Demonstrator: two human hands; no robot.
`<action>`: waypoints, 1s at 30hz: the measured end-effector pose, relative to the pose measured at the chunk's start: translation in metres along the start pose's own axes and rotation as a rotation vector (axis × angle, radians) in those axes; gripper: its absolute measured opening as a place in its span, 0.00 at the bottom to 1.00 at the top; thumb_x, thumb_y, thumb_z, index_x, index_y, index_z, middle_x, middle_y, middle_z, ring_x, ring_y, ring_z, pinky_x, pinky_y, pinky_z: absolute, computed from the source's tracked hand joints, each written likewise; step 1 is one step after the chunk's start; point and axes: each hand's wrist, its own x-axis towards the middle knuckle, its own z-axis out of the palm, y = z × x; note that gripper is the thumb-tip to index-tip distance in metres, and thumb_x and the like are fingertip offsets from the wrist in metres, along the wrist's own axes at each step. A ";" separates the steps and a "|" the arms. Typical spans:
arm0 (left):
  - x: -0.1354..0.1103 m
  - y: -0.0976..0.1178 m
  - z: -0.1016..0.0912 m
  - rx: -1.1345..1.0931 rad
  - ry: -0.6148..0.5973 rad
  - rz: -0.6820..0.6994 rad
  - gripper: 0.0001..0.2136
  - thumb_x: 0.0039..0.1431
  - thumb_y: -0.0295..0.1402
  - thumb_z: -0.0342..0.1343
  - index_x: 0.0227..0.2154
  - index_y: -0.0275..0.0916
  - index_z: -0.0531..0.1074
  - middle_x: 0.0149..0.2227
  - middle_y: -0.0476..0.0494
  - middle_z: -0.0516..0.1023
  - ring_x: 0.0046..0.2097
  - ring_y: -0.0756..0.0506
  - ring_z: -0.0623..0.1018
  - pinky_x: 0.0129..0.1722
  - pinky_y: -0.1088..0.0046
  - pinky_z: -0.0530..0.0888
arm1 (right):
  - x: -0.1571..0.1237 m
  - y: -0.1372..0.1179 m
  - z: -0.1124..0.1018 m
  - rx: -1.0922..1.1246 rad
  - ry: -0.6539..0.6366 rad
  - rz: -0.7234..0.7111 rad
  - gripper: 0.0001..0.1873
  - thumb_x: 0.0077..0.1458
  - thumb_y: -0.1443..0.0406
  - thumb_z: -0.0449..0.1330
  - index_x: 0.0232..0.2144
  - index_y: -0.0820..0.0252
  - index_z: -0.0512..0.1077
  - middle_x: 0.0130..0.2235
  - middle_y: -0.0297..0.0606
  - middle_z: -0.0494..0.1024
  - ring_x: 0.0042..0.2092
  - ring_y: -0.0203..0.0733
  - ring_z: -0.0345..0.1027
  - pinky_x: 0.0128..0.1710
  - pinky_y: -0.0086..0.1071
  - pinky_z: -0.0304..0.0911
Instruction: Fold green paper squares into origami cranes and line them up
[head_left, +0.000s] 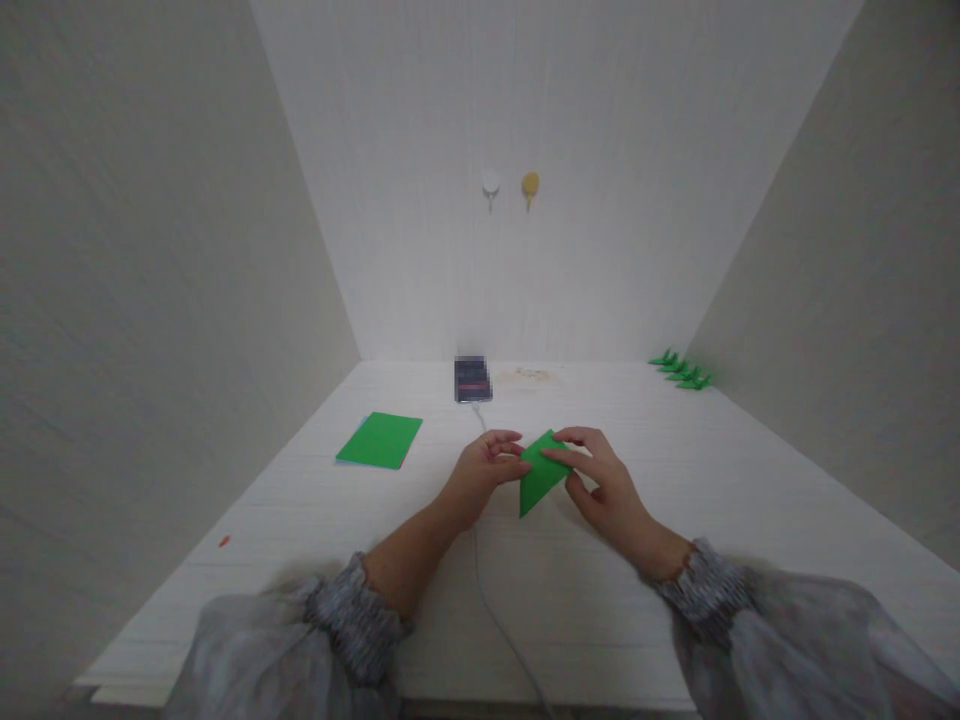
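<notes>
Where hands meet: mid-surface, both pinching the folded green paper.
Left hand: grip pinches its left edge.
Right hand: grip pinches its top.
Green paper stack: toward the left edge.

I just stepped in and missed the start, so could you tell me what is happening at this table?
A person is working a folded green paper with both bare hands over a white table. The left hand pinches its left edge, and the right hand presses its upper right side. A stack of green sheets lies to the left, a phone on a cable sits behind, and several small folded green pieces line the far right corner.
</notes>
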 end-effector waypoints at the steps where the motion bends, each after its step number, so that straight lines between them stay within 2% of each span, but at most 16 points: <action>1: 0.000 -0.001 -0.001 0.012 0.007 0.004 0.18 0.35 0.25 0.62 0.34 0.35 0.68 0.30 0.47 0.73 0.30 0.52 0.72 0.35 0.74 0.67 | -0.001 0.001 0.001 0.106 0.007 0.075 0.19 0.48 0.72 0.51 0.43 0.52 0.67 0.45 0.41 0.64 0.48 0.44 0.57 0.46 0.43 0.55; 4: -0.002 -0.004 -0.003 0.094 -0.006 -0.022 0.13 0.35 0.26 0.62 0.29 0.32 0.70 0.27 0.46 0.74 0.29 0.52 0.72 0.34 0.74 0.67 | -0.004 0.004 0.009 0.448 0.052 0.368 0.19 0.51 0.67 0.49 0.47 0.54 0.61 0.46 0.41 0.66 0.45 0.41 0.62 0.43 0.38 0.59; 7: -0.005 -0.005 -0.002 0.193 -0.023 -0.064 0.10 0.35 0.28 0.62 0.25 0.32 0.71 0.24 0.46 0.74 0.27 0.52 0.72 0.33 0.74 0.67 | -0.006 0.005 0.017 0.634 0.021 0.625 0.16 0.49 0.62 0.54 0.43 0.58 0.63 0.33 0.37 0.71 0.34 0.37 0.66 0.33 0.31 0.62; 9: -0.007 -0.004 0.000 0.241 -0.019 -0.102 0.10 0.35 0.29 0.62 0.24 0.32 0.71 0.22 0.48 0.74 0.26 0.52 0.72 0.30 0.75 0.68 | -0.007 0.006 0.020 0.653 -0.040 0.703 0.14 0.45 0.61 0.58 0.36 0.60 0.65 0.25 0.32 0.70 0.26 0.34 0.64 0.26 0.28 0.60; 13: -0.006 -0.004 0.004 0.271 -0.018 -0.199 0.09 0.37 0.30 0.62 0.24 0.33 0.71 0.22 0.48 0.73 0.24 0.52 0.72 0.26 0.75 0.69 | -0.008 0.007 0.017 0.451 -0.054 0.675 0.09 0.44 0.60 0.58 0.28 0.60 0.67 0.23 0.31 0.68 0.23 0.33 0.62 0.23 0.26 0.58; 20: -0.004 -0.003 0.006 0.252 -0.061 -0.298 0.07 0.41 0.31 0.58 0.25 0.33 0.72 0.21 0.48 0.74 0.22 0.52 0.72 0.26 0.74 0.70 | -0.007 0.004 0.009 0.068 -0.087 0.492 0.07 0.48 0.63 0.54 0.29 0.60 0.69 0.26 0.34 0.72 0.28 0.36 0.65 0.28 0.29 0.60; 24: -0.003 -0.002 0.007 0.297 -0.030 -0.282 0.06 0.42 0.30 0.57 0.24 0.32 0.72 0.20 0.48 0.73 0.20 0.53 0.71 0.24 0.76 0.70 | -0.007 0.004 0.010 0.053 -0.103 0.473 0.10 0.46 0.64 0.56 0.34 0.60 0.67 0.27 0.34 0.71 0.28 0.36 0.65 0.28 0.28 0.61; 28: -0.002 -0.003 0.006 0.318 -0.011 -0.242 0.05 0.43 0.29 0.55 0.23 0.32 0.72 0.19 0.49 0.72 0.20 0.54 0.70 0.23 0.77 0.70 | -0.009 0.008 0.013 0.136 -0.083 0.528 0.20 0.44 0.65 0.58 0.42 0.59 0.62 0.22 0.29 0.69 0.24 0.35 0.64 0.24 0.27 0.61; 30: -0.002 -0.003 0.006 0.315 -0.010 -0.231 0.05 0.43 0.29 0.55 0.23 0.32 0.72 0.19 0.50 0.71 0.20 0.54 0.70 0.23 0.76 0.70 | -0.009 0.008 0.013 0.134 -0.090 0.559 0.20 0.44 0.65 0.58 0.42 0.59 0.62 0.20 0.28 0.68 0.23 0.35 0.63 0.23 0.27 0.61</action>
